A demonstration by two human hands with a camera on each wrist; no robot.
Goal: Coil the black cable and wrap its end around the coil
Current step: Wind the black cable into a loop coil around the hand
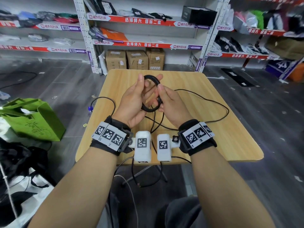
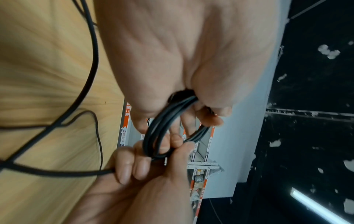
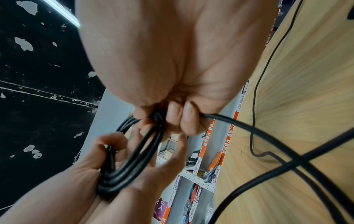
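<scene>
Above the wooden table (image 1: 213, 137) I hold a black cable coil (image 1: 148, 110) of several loops upright between both hands. My left hand (image 1: 141, 91) cradles its left side, thumb up, fingers curled round the loops (image 3: 134, 157). My right hand (image 1: 162, 99) pinches the coil's right side, and the cable runs out from under its fingers (image 3: 182, 118). The loose cable (image 1: 213, 102) trails over the table to the right, crosses itself near my wrists, and loops off the left edge. In the left wrist view the coil (image 2: 159, 128) sits between my left hand (image 2: 182, 118) and right hand (image 2: 145, 163).
A green bag (image 1: 32, 119) and dark bags lie on the floor to the left. Cardboard boxes (image 1: 134, 60) stand under metal shelves (image 1: 144, 20) beyond the table's far edge. Thin camera wires hang below the near table edge.
</scene>
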